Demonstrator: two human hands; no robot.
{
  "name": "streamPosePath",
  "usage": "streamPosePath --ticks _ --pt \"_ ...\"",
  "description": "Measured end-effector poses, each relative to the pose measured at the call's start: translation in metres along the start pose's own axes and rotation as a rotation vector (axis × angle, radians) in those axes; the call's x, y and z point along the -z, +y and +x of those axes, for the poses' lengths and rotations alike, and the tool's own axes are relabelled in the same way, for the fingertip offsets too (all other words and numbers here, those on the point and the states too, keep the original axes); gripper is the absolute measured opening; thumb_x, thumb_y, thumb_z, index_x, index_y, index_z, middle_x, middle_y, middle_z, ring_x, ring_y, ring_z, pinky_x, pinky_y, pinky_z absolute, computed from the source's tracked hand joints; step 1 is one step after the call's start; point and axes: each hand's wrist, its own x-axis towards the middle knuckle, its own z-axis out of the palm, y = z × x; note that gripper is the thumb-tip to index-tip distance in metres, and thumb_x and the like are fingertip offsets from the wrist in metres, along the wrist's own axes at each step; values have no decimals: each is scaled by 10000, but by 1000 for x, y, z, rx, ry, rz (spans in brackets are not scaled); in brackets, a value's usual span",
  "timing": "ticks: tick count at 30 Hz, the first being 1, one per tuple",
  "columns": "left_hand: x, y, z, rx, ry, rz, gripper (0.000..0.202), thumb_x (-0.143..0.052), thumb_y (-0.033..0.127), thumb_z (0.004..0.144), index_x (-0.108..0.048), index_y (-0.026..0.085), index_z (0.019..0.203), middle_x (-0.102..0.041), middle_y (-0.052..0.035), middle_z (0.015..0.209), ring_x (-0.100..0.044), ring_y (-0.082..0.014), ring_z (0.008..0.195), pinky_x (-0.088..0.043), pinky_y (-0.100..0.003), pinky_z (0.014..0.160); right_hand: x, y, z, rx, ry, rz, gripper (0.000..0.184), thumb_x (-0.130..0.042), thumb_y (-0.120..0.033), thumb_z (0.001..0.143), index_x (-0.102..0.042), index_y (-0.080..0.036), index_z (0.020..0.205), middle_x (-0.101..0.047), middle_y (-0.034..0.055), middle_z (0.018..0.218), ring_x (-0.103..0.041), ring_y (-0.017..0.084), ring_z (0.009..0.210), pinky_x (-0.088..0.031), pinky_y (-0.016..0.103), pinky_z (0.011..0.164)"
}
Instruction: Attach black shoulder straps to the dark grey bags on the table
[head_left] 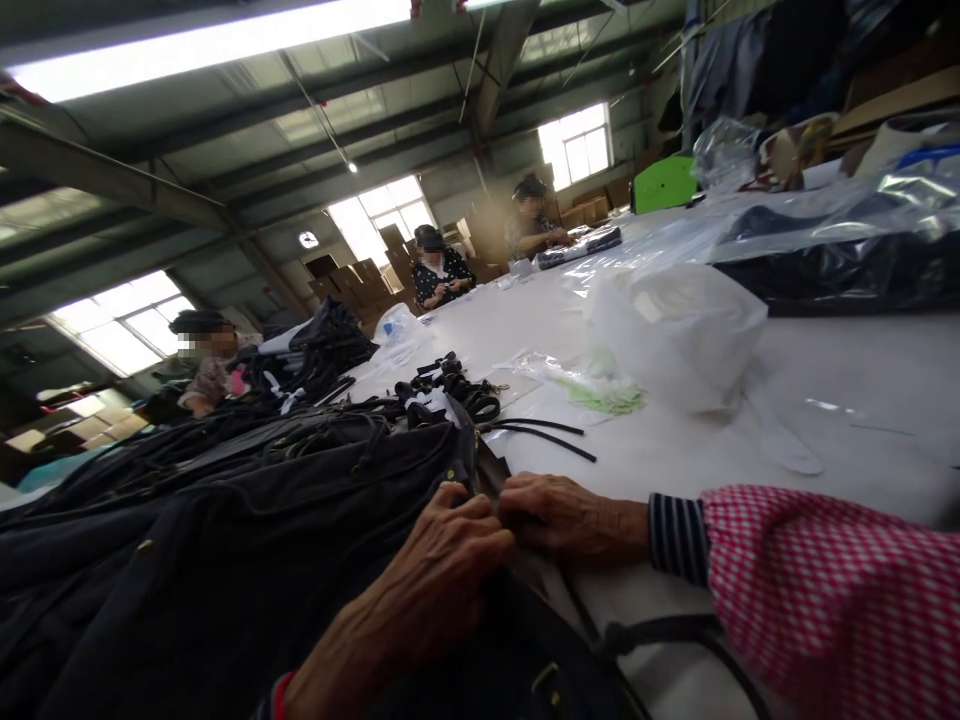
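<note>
A dark garment (247,540) with small brass-coloured snaps spreads across the table in front of me. My left hand (424,575) lies over its edge, with the fingers curled and closed on the cloth. Just to the right, my right hand (566,515) pinches the same edge, its knuckles close to the left fingers. What the fingertips grip is partly hidden behind the knuckles. A black drawcord (660,632) with a knot trails from the garment below my right wrist.
Black straps (450,385) lie beyond my hands. A white plastic bag (675,335) and bagged dark goods (847,260) are on the white table (795,375). A dark garment pile (315,345) stands left. Several people sit farther off, one in dotted clothing (442,275).
</note>
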Motion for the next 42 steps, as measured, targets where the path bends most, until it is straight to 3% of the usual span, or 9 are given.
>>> streamPosePath --ticks 7,10,12,16,22,27,35,38,42 --pt "68 -3 -54 33 138 115 94 -540 265 923 -615 239 973 -650 27 929 -590 -175 897 -246 -411 1136 -6 3 -9 38 -58 -187 60 -525 -182 962 -582 -196 951 -585 44 997 -521 180 912 -404 280 769" --pt "57 -5 -58 60 175 96 351 -532 543 977 -627 259 1160 -673 13 1004 -582 -196 954 -334 -371 1017 0 -1 -7 24 -85 -221 76 -515 -159 951 -579 -197 968 -612 44 1002 -554 178 903 -397 278 732" --pt "41 -4 -52 105 108 70 379 -529 600 971 -670 253 1033 -660 25 881 -565 -185 888 -348 -355 926 4 -6 -2 4 -104 -272 93 -513 -139 932 -569 -192 985 -641 48 983 -584 179 878 -390 284 706" --pt "18 3 -48 112 59 -6 454 -575 606 946 -620 202 744 -621 12 826 -526 -181 874 -334 -369 906 2 -15 23 -76 -168 -439 65 -527 -196 931 -560 -174 983 -690 59 829 -637 194 721 -341 304 593" --pt "8 8 -68 47 156 -58 318 -559 541 978 -647 242 915 -655 3 1076 -512 -212 1155 -161 -426 1176 -22 -20 42 -16 -148 -577 226 -409 -132 973 -553 -168 1144 -710 111 1033 -681 213 712 -262 305 502" --pt "1 0 -68 8 253 30 399 -559 573 956 -572 205 804 -622 -9 847 -566 -221 906 -371 -451 1024 -22 -14 35 -40 -161 -493 321 -513 -86 832 -550 -159 1142 -692 87 1045 -662 195 727 -257 308 507" --pt "-9 -5 -74 4 531 48 199 -660 241 950 -521 210 1090 -613 -77 1186 -496 -241 1234 -498 -354 989 -22 -2 38 -76 -31 -300 146 -489 -128 886 -607 -167 964 -705 66 908 -636 175 733 -327 285 597" --pt "-5 -16 -77 157 796 144 380 -710 220 913 -480 229 1217 -546 -104 1363 -456 -272 1338 -473 -446 1076 -20 8 38 -142 123 -118 156 -483 -197 920 -624 -177 856 -702 44 827 -645 175 753 -390 271 677" --pt "14 -31 -106 448 977 49 412 -725 291 899 -484 258 1231 -540 -99 1376 -550 -271 1262 -584 -431 928 -19 21 37 -241 239 -1 244 -466 -297 931 -672 -186 862 -715 46 824 -666 209 772 -432 299 716"
